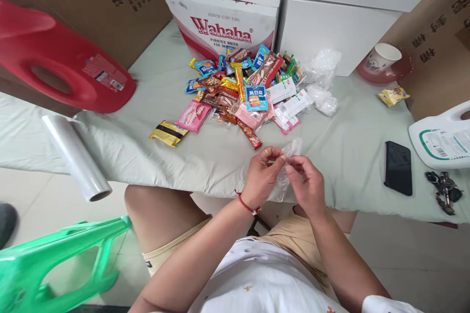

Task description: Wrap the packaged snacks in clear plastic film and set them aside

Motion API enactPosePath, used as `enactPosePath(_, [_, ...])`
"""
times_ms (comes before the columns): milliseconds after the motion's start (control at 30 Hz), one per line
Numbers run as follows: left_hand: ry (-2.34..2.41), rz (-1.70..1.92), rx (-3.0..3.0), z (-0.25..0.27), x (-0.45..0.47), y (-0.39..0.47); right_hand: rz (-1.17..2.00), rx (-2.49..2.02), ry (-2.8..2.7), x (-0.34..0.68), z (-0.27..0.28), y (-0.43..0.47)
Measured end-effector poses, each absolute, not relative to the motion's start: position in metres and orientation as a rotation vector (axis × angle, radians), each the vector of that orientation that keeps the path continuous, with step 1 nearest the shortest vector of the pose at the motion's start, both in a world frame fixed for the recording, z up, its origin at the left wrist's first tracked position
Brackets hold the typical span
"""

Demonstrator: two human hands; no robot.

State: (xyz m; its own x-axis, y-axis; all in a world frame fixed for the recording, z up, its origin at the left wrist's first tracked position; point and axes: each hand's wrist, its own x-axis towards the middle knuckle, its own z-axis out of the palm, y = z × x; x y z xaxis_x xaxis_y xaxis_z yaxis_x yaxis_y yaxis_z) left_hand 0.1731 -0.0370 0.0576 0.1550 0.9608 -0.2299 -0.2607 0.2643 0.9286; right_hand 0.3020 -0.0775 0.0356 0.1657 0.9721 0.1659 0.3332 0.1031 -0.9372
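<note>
Between my hands, at the table's front edge, is a clear plastic bag (293, 148). My left hand (261, 176), with a ring and a red bracelet, pinches the bag between thumb and fingers. Close against it, my right hand (307, 183) is closed on the bag too, thumb against fingertips. Just beyond lies a heap of wrapped snacks (238, 85) in several colours. A red snack stick (249, 134) is the piece nearest my hands. A pink snack packet (194, 115) and a yellow snack packet (168, 133) lie at the heap's left side.
Behind the heap stands a Wahaha carton (223, 22). Crumpled clear plastic bags (323, 71) lie right of it. A paper cup (382, 58), phone (398, 168), keys (446, 190) and white jug (440, 139) are at right. At left are a red jug (66, 58), film roll (77, 156) and green stool (69, 259).
</note>
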Motion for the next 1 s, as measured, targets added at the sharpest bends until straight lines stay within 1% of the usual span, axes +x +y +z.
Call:
enactPosePath(100, [1.059,1.044,0.982,0.054,0.172,-0.041,0.988,-1.359,-1.127,0.299,0.037,-0.074])
enactPosePath(200, [1.056,1.055,1.049,0.052,0.166,-0.042,0.98,-1.412,-1.056,0.297,0.037,-0.069])
enactPosePath(267, [1.035,1.088,0.946,0.052,0.158,-0.04,0.982,-1.407,-0.99,0.299,0.037,-0.066])
enactPosePath(367, [1.023,1.105,0.688,0.056,0.143,-0.033,1.064,-1.353,-0.843,0.305,0.037,-0.063])
enactPosePath(433, [1.035,1.111,0.627,0.06,0.137,-0.032,1.1,-1.336,-0.789,0.307,0.037,-0.061])
enactPosePath(600, [1.086,1.036,0.968,0.063,0.155,-0.044,1.067,-1.363,-0.875,0.296,0.038,-0.065])
enactPosePath(667, [1.09,1.015,1.001,0.061,0.163,-0.048,1.093,-1.354,-0.894,0.293,0.038,-0.066])
enactPosePath(800, [1.009,1.099,0.784,0.056,0.154,-0.043,1.143,-1.343,-0.767,0.304,0.04,-0.064])
enactPosePath(1000, [0.872,0.954,0.524,0.057,0.107,-0.026,1.265,-1.394,-0.602,0.354,0.046,-0.066])
